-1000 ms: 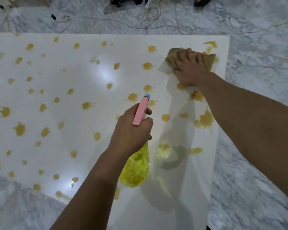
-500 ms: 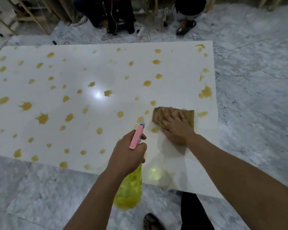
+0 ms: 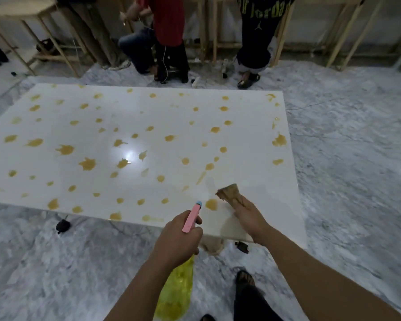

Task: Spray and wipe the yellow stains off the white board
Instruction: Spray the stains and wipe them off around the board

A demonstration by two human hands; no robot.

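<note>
Grey-and-white marble floor (image 3: 347,172) fills the room. At the far side two people stand or crouch — one in a red top (image 3: 168,19), one in a black shirt (image 3: 262,22) with yellow lettering and a sandal (image 3: 249,80). Pale wooden frames (image 3: 56,46) line the back wall, and cables (image 3: 163,66) trail beside the people's feet.

Grey marbled floor (image 3: 347,172) all round; wooden frames (image 3: 56,46) stand far, two people (image 3: 169,31) beside them, cables (image 3: 164,66) trailing.
</note>
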